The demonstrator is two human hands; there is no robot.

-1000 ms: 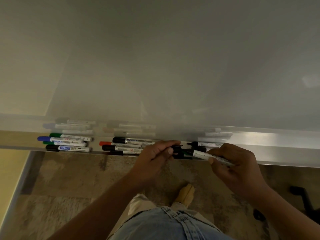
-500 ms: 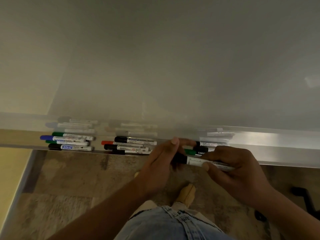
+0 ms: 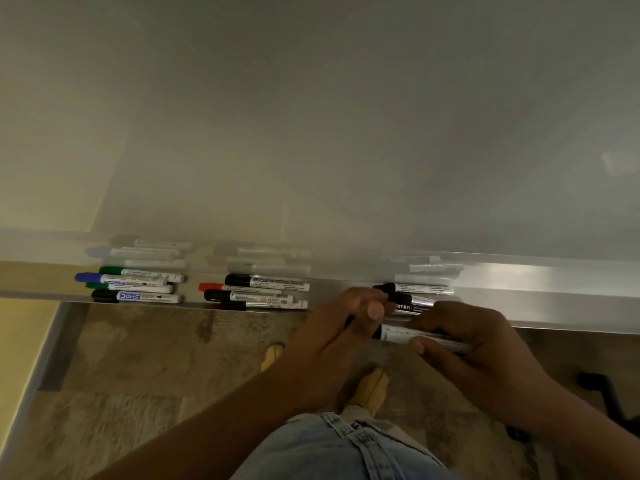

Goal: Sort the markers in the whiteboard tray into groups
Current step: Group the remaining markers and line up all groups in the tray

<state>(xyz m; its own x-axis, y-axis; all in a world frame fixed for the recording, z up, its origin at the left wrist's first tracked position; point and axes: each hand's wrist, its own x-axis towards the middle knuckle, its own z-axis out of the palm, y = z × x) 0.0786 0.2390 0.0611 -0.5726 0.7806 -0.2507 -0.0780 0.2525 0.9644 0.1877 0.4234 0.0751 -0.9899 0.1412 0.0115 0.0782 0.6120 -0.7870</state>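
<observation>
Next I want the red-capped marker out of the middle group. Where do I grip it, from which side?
Pinch the red-capped marker by its cap, coming from the left: the cap sticks out past the black-capped markers crowding its barrel, so only that end looks free.

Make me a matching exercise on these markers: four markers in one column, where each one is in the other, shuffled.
Markers:
1. blue-capped marker
2. red-capped marker
3. Camlin marker
4. hand-held marker

Places:
A. middle group in the whiteboard tray
B. off the tray, gripped by the right hand
C. left group in the tray
D. right group in the tray

Pairs: 1-C, 2-A, 3-D, 4-B
</observation>
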